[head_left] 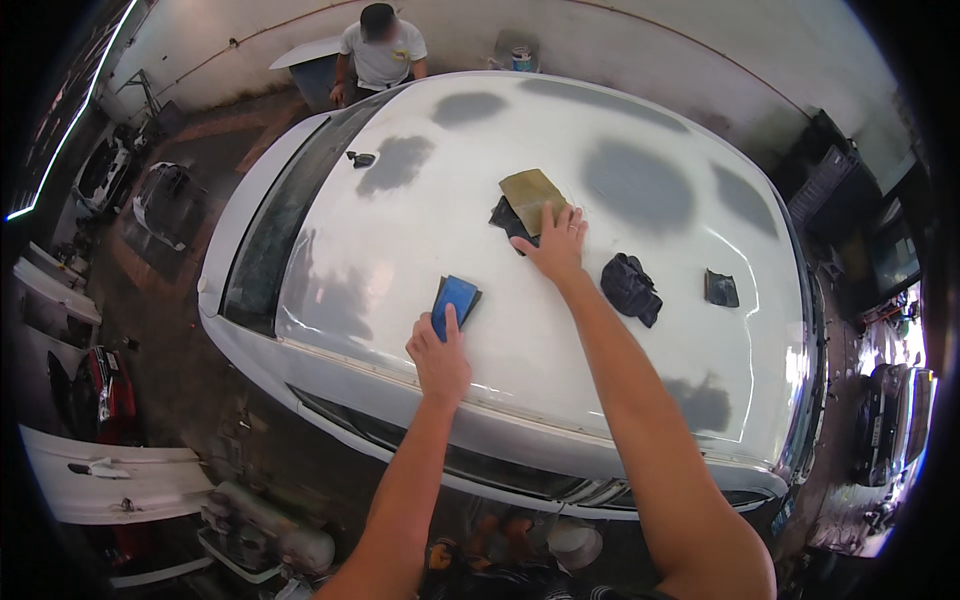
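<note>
A blue sanding block with dark sandpaper showing at its edges rests on the white car roof. My left hand grips its near end, with the index finger laid along the top. Farther right, my right hand is spread, its fingertips at the edge of a tan sheet of sandpaper. Beneath that sheet lies a crumpled black piece, partly hidden, near my right thumb. A bunched black cloth sits just right of my right forearm.
Another small dark sheet lies farther right on the roof. Several grey patches mark the white paint. A small black roof antenna stands at left. Beyond the car, another person stands near the wall; a tin is at the back.
</note>
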### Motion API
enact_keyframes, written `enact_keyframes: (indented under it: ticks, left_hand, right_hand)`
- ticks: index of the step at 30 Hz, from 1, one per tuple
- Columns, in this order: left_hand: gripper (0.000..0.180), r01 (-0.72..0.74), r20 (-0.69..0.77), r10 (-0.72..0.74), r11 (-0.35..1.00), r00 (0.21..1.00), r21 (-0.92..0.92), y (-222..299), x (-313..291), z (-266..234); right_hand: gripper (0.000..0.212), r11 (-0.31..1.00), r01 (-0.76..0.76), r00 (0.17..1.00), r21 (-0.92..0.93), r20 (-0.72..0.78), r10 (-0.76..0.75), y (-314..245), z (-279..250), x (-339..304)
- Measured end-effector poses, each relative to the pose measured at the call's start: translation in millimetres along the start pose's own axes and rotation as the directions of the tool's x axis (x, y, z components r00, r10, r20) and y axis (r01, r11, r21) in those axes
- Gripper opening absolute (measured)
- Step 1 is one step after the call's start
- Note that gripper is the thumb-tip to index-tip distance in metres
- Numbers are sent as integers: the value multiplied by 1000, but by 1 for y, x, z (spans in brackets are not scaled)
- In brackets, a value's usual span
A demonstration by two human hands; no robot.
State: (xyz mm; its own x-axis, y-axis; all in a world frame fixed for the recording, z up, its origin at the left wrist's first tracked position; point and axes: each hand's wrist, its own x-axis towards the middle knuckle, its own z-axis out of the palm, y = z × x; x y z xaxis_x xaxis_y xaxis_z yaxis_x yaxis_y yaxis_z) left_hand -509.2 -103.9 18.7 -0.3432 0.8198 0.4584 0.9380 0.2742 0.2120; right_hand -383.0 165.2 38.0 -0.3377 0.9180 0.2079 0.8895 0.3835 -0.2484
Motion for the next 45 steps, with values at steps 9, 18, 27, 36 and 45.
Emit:
enact_keyframes:
  ticks: [9, 18, 27, 36, 45]
  left_hand:
    - [68, 10, 46, -11, 1000, 999, 13, -4, -2, 0]
    - [68, 14, 31, -15, 999, 999, 29, -5, -2, -1]
    - [65, -15, 8, 14, 999, 1000, 45, 6, 2, -1]
    - [62, -20, -11, 20, 999, 1000, 33, 3, 1, 2]
    - [60, -19, 10, 18, 996, 1000, 82, -3, -1, -1]
  right_hand:
    - [68, 912, 378, 921, 159, 38, -388, -89, 36, 5]
    - [58, 956, 278, 881, 94, -422, -214, -6, -37, -66]
    - [58, 990, -31, 961, 140, -269, 68, 139, -84, -138]
    - [54, 826, 14, 918, 563, -334, 213, 176, -103, -140]
    - [60, 953, -13, 949, 304, -296, 107, 197, -108, -139]
